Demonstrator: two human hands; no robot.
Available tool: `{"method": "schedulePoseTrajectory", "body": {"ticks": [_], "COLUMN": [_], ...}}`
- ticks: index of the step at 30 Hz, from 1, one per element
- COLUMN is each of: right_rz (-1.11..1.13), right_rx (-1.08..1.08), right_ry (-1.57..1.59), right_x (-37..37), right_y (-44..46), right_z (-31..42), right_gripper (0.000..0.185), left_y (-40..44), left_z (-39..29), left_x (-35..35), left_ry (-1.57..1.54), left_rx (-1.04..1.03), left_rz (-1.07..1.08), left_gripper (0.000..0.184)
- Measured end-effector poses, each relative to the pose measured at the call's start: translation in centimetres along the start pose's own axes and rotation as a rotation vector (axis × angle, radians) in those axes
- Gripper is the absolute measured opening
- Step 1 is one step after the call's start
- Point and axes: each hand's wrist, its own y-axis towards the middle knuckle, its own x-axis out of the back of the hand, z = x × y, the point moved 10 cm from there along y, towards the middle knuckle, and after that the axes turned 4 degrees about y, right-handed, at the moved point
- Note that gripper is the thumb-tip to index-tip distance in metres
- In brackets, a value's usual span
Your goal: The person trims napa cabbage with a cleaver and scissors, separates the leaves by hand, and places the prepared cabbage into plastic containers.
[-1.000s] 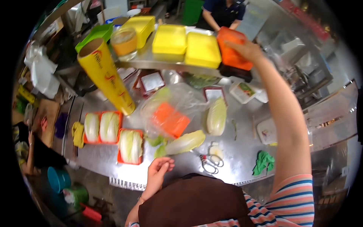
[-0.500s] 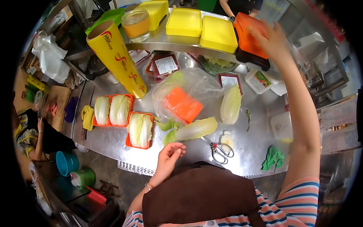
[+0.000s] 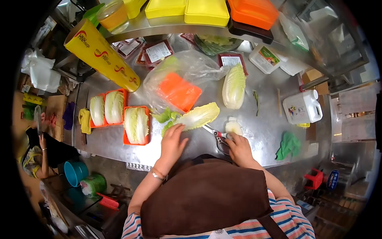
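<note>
My left hand (image 3: pixel 172 144) is at the near end of a loose napa cabbage leaf (image 3: pixel 200 115), thumb apart from the fingers; the fingertips reach the leaf's edge. My right hand (image 3: pixel 240 150) has its fingers closed over one handle of the scissors (image 3: pixel 218 136), which lie on the steel table with the blades pointing left. A white cut cabbage base (image 3: pixel 234 126) lies just beyond these fingers. Green leaf scraps (image 3: pixel 165 116) lie beyond my left hand. A whole napa cabbage (image 3: pixel 234 87) stands farther back. Three cabbage pieces (image 3: pixel 136 125) sit in orange trays on the left.
A clear plastic bag (image 3: pixel 151 85) with an orange tray (image 3: pixel 180 91) lies mid-table. A yellow wrap roll (image 3: pixel 103 55) leans at left. Boxes (image 3: pixel 254 12) line the shelf. At right are a white jug (image 3: pixel 301 107) and green cloth (image 3: pixel 288 145). Another person's hand (image 3: pixel 42 141) holds a knife.
My right hand has come down from the orange box on the shelf to the scissors. My left hand has moved forward to the leaf. The view has shifted.
</note>
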Motion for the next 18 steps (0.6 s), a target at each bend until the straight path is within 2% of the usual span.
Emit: {"method": "schedulePoseTrajectory", "body": {"ticks": [2, 4, 6, 7, 9, 10, 12, 16, 18], "right_rz": [0.081, 0.065, 0.105, 0.094, 0.043, 0.003, -0.063, -0.212, -0.263], "right_rx": [-0.026, 0.004, -0.028, -0.035, -0.066, -0.104, -0.110, -0.103, -0.047], "right_ry": [-0.100, -0.102, 0.040, 0.063, 0.111, 0.160, 0.191, 0.333, 0.302], "right_x": [-1.3, -0.6, 0.1, 0.4, 0.7, 1.0, 1.6, 3.8, 6.7], "right_y": [-0.9, -1.1, -1.3, -1.3, -1.6, -1.7, -1.9, -1.7, -0.1], "right_z": [-1.8, -1.5, -1.3, -1.2, -1.3, -1.7, -1.9, -1.9, -0.5], "right_gripper": [0.044, 0.042, 0.039, 0.038, 0.039, 0.039, 0.039, 0.033, 0.031], "left_y": [2.3, 5.2, 8.6, 9.6, 11.0, 10.8, 10.1, 10.7, 12.3], "left_z": [-0.6, -1.2, -0.8, -0.1, 3.6, 4.0, 1.5, 2.5, 2.2], "left_x": [-2.1, -4.2, -5.5, -5.8, -7.2, -7.2, -5.2, -4.5, 1.6], "left_ry": [0.021, 0.037, 0.362, 0.369, 0.477, 0.482, 0.548, 0.466, 0.253], "left_rx": [-0.057, -0.109, -0.094, -0.097, 0.142, 0.139, -0.113, -0.119, -0.013], "left_rz": [0.047, 0.087, 0.064, 0.054, 0.201, 0.194, -0.045, 0.016, -0.160], "left_gripper": [0.043, 0.045, 0.047, 0.047, 0.043, 0.043, 0.039, 0.042, 0.031]}}
